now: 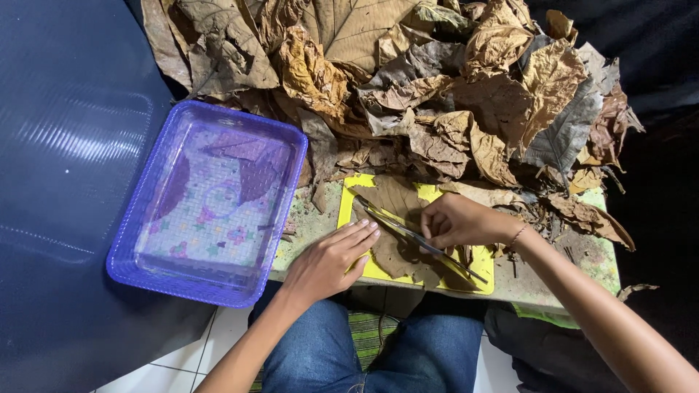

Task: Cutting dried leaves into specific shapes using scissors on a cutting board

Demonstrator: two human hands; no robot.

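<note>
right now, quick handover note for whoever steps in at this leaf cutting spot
Left hand: flat, pressing the brown leaf onto the yellow mat.
Right hand: holds a metal blade laid slantwise across that leaf.
Dry leaf pile lies behind the mat; purple basket to the left holds a few leaf pieces.
Done: some pieces in the basket. Left: this leaf, and the large pile.

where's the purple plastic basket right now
In the head view, the purple plastic basket sits at the left, overhanging the small table's left edge, beside the left hand and yellow mat.
</note>
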